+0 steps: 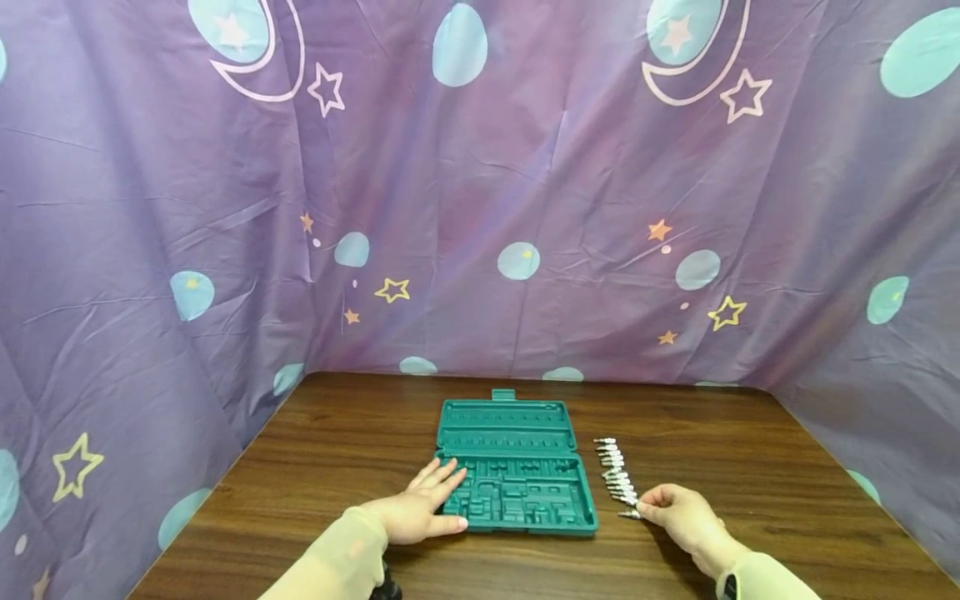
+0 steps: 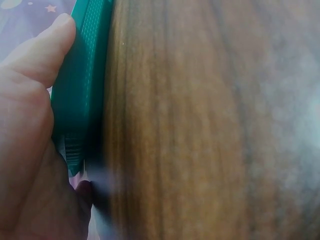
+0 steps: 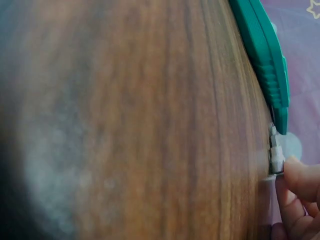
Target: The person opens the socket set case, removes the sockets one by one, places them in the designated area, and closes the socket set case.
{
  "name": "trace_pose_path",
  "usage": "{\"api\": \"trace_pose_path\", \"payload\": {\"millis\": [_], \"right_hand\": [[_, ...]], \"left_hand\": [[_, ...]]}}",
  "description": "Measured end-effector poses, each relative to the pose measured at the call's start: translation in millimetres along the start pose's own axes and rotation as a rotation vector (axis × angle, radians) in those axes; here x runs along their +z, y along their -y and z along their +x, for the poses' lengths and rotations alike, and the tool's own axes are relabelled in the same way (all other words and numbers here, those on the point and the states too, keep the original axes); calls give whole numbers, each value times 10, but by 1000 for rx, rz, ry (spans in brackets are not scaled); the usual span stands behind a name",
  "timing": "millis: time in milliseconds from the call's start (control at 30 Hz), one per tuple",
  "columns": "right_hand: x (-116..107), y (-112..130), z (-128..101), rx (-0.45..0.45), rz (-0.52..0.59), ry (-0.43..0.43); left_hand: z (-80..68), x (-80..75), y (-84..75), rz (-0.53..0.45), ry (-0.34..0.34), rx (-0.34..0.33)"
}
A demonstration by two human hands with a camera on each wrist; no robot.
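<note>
An unfolded green plastic tool case (image 1: 517,530) lies on the table, its moulded compartments facing up. My left hand (image 1: 420,507) rests on the case's left edge with fingers spread, the thumb by the front left corner. In the left wrist view, that thumb (image 2: 59,42) lies against the green side wall. To the right of the case runs a slanting row of small silver bit sockets (image 1: 617,477). At its near end my right hand (image 1: 686,521) pinches one bit socket (image 3: 276,156) by its wide end between thumb and forefinger, its thin tip pointing left.
The dark wooden table (image 1: 337,442) reaches back to a purple cloth (image 1: 480,192) printed with stars and moons, which also hangs on both sides. The case's lid (image 1: 506,425) lies folded back, away from me, with its latch (image 1: 503,394) at the far edge.
</note>
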State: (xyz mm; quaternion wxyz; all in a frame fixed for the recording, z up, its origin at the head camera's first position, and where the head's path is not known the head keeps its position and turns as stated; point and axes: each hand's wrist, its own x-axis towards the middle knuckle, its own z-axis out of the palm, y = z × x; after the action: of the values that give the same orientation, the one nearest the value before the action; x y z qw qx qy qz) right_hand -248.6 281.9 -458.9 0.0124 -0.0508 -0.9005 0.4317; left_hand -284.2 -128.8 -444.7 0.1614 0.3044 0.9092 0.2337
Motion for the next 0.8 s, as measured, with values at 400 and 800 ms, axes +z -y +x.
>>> {"api": "trace_pose_path", "payload": {"millis": [400,800], "right_hand": [[18,47,31,10,-69,-40],[-73,508,274,-72,66,12]], "left_hand": [[13,10,18,-2,-14,3],[13,15,12,-2,-9,-6]]}}
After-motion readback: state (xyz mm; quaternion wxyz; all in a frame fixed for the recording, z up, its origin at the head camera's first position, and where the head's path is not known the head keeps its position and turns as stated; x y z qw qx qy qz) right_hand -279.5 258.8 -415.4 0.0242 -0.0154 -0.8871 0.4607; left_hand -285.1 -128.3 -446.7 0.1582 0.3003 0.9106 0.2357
